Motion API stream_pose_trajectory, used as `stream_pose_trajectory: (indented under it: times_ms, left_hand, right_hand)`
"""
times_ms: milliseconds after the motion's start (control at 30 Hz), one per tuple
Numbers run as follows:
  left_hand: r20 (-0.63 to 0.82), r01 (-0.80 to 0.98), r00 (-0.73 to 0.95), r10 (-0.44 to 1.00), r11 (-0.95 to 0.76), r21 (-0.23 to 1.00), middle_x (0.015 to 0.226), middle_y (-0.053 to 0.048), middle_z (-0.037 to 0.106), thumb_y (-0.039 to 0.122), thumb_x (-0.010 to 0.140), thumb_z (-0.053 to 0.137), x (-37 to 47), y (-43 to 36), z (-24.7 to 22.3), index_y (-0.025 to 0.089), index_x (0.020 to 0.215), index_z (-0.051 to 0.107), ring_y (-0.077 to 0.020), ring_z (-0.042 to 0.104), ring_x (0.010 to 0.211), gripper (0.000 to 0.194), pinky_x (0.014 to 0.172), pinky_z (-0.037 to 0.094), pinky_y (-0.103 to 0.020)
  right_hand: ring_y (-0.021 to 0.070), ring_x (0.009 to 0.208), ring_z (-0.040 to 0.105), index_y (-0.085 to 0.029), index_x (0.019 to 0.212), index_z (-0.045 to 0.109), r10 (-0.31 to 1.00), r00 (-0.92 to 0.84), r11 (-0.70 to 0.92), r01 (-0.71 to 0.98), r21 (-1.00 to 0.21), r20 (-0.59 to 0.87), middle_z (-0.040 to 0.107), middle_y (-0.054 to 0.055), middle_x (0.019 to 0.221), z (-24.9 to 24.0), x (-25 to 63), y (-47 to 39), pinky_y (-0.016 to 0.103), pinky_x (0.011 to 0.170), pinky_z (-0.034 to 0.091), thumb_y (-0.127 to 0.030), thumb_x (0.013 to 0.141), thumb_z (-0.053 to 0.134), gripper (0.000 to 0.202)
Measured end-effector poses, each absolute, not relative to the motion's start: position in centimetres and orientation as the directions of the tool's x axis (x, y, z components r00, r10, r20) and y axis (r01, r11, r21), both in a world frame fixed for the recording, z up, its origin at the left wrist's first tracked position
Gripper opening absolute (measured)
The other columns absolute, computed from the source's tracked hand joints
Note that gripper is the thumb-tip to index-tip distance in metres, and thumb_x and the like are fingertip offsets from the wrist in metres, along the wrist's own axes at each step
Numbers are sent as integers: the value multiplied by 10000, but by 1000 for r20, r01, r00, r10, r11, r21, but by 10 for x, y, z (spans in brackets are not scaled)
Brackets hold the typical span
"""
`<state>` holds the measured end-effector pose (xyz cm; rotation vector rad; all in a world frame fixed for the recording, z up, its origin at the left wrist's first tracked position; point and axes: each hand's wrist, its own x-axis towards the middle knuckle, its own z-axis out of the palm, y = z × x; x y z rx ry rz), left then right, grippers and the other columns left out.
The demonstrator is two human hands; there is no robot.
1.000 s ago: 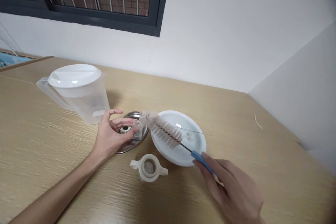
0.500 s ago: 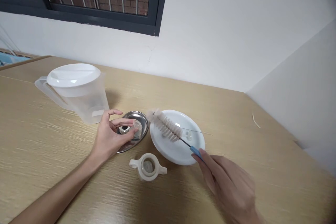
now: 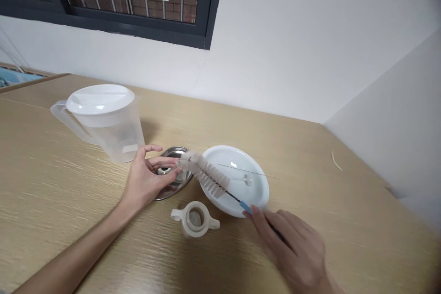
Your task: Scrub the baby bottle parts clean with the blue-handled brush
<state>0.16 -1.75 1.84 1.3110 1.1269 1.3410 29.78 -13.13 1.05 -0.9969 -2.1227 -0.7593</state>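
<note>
My left hand (image 3: 148, 174), closed in a pinch, holds a small clear bottle nipple (image 3: 181, 177) over the oval metal tray (image 3: 170, 194). A whitish ring (image 3: 163, 171) lies on the tray, partly behind the fingers. My right hand (image 3: 289, 243) is wrapped round the blue handle of a bottle brush (image 3: 210, 175). The brush's white bristles slant up to the left, and their tip overlaps the nipple; whether it is inside cannot be seen. Below the tray stands a translucent two-handled baby bottle (image 3: 195, 219), its mouth open.
A white bowl (image 3: 257, 197) behind the brush holds a small clear piece (image 3: 247, 179), with a thin wire brush (image 3: 253, 171) across its rim. A lidded plastic pitcher (image 3: 110, 124) stands at the left. A pale strip (image 3: 336, 161) lies at the right of the wooden table (image 3: 292, 147).
My right hand has brought the bottle brush leftward and slightly down, so its tip meets the nipple. My left hand keeps its pinch in about the same place.
</note>
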Motion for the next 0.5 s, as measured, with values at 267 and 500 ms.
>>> stream_pose_trajectory:
  times_ms: [267, 500]
  left_hand:
    - [215, -9, -8, 977, -215, 976, 856, -34, 833, 224, 658, 922, 3, -18, 16, 250, 1082, 430, -226, 799, 821, 650, 777, 622, -339]
    - [221, 7, -18, 975, -221, 975, 886, -52, 834, 239, 657, 920, 2, -16, 14, 250, 1084, 429, -251, 802, 865, 651, 780, 635, -365]
  right_hand:
    - [111, 660, 407, -64, 1083, 693, 410, -490, 495, 828, 263, 769, 616, 24, 704, 16, 301, -130, 304, 613, 306, -1, 862, 731, 233]
    - [100, 673, 455, -91, 1114, 678, 428, -426, 474, 857, 203, 797, 618, 4, 690, 5, 306, -135, 283, 611, 298, 14, 864, 733, 277]
